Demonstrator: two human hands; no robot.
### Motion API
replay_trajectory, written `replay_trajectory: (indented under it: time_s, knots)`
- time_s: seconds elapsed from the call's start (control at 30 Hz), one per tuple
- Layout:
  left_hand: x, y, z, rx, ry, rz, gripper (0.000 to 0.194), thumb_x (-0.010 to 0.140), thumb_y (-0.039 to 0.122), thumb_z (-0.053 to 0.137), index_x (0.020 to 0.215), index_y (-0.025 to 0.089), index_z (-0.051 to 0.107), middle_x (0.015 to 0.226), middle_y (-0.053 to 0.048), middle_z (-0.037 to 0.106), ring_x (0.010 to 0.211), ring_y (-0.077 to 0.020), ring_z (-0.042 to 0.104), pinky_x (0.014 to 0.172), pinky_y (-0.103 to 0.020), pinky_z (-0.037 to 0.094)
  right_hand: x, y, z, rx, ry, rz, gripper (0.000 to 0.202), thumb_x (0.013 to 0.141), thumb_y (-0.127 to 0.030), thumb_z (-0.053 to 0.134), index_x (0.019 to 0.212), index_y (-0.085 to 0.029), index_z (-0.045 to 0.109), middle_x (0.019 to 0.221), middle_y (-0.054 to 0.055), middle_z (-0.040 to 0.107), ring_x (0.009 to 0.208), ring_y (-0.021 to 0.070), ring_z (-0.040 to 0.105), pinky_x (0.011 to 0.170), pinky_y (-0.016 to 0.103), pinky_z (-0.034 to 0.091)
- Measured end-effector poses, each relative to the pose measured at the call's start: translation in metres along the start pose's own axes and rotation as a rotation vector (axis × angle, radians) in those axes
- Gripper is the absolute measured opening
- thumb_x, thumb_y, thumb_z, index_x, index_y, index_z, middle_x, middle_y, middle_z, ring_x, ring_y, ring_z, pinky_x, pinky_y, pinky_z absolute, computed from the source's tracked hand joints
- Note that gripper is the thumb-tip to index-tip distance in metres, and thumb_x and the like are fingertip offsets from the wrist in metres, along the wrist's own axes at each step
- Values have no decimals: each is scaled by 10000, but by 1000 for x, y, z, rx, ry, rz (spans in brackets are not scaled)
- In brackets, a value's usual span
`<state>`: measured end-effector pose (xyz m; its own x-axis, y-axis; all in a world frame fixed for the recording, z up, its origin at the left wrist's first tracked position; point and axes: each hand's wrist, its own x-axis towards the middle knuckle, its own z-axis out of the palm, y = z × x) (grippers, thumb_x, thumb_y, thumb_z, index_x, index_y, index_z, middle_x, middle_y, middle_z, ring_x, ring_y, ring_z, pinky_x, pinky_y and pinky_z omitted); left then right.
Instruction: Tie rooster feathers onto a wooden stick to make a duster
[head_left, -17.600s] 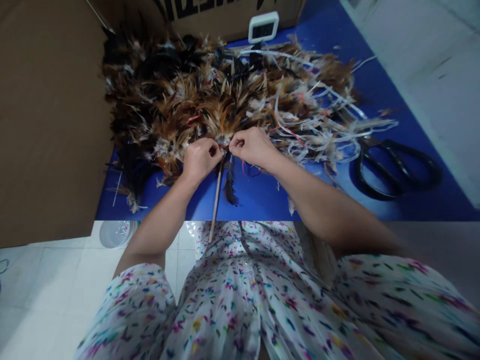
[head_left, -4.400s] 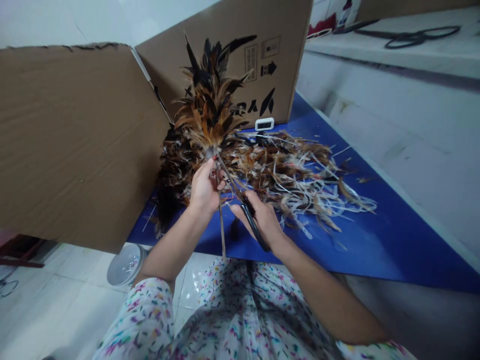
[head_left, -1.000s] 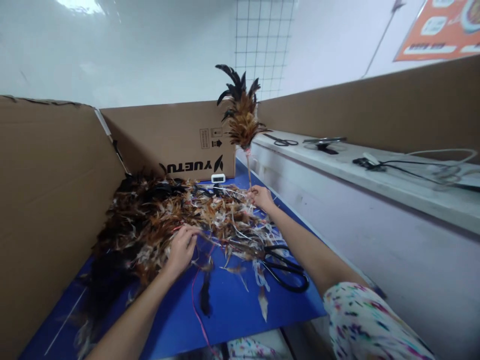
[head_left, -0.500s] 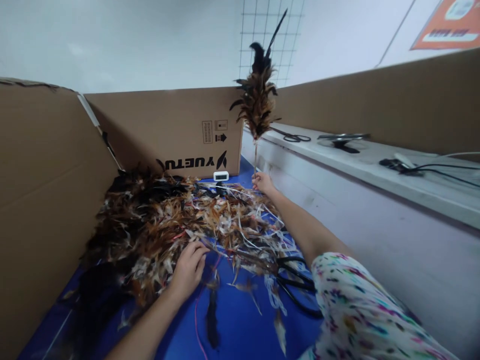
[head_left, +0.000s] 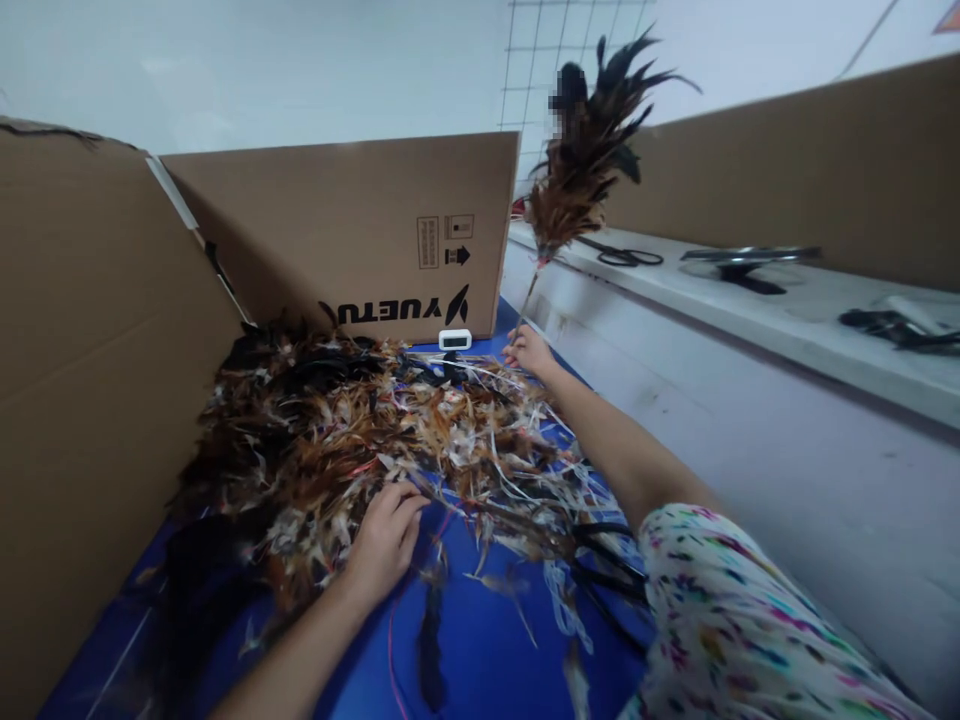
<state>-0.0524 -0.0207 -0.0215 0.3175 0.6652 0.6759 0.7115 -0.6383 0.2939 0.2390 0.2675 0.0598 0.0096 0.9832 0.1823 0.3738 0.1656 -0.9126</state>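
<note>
My right hand (head_left: pixel 529 352) is closed around the thin stick of a feather duster (head_left: pixel 577 170) and holds it upright, leaning to the right. Its brown feathers turn black toward the top, and pink binding shows at their base. My left hand (head_left: pixel 386 535) rests low at the near edge of a heap of loose feathers (head_left: pixel 337 430). Its fingers are curled together, with the tips at some feathers; what they pinch, if anything, is hidden. Large black-handled scissors (head_left: pixel 611 570) lie beside my right forearm, their blades partly under feathers.
Cardboard walls (head_left: pixel 300 230) stand at the left and back of the blue table (head_left: pixel 495 650). A small white digital display (head_left: pixel 454 340) sits behind the heap. Along the right, a white ledge (head_left: pixel 750 305) bears another pair of scissors (head_left: pixel 630 256), a shiny stand (head_left: pixel 750 262) and cables (head_left: pixel 892 325).
The feather duster has tilted to the right and turned, showing more black feathers. My left hand has stayed in nearly the same place. The whole view has shifted slightly.
</note>
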Motion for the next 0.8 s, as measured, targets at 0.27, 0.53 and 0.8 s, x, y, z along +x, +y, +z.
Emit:
replay_trajectory:
  time_s: [0.27, 0.53, 0.8]
  knots:
    - [8, 9, -11, -172, 134, -77, 196, 935, 133, 570, 1043, 197, 721, 1024, -77, 693, 996, -168, 667, 891, -298, 546, -120, -60, 15, 296, -586, -96, 286, 766, -96, 635, 1001, -184, 499, 800, 0, 723, 581, 125, 672, 543, 244, 546]
    - [51, 24, -45, -1002, 447, -737, 366, 880, 439, 687, 1128, 172, 713, 1099, -116, 743, 965, -217, 704, 826, -334, 546, -250, -64, 51, 448, -1139, -78, 313, 791, -255, 679, 1012, -175, 472, 814, 8, 711, 592, 110, 675, 567, 242, 534]
    - [81, 80, -82, -1428, 411, -903, 365, 1049, 309, 380, 1025, 109, 684, 929, -112, 749, 787, -157, 711, 733, -275, 567, -309, -61, 82, 464, -1369, -22, 335, 743, -242, 673, 993, -182, 457, 788, -7, 697, 549, 95, 641, 536, 234, 510]
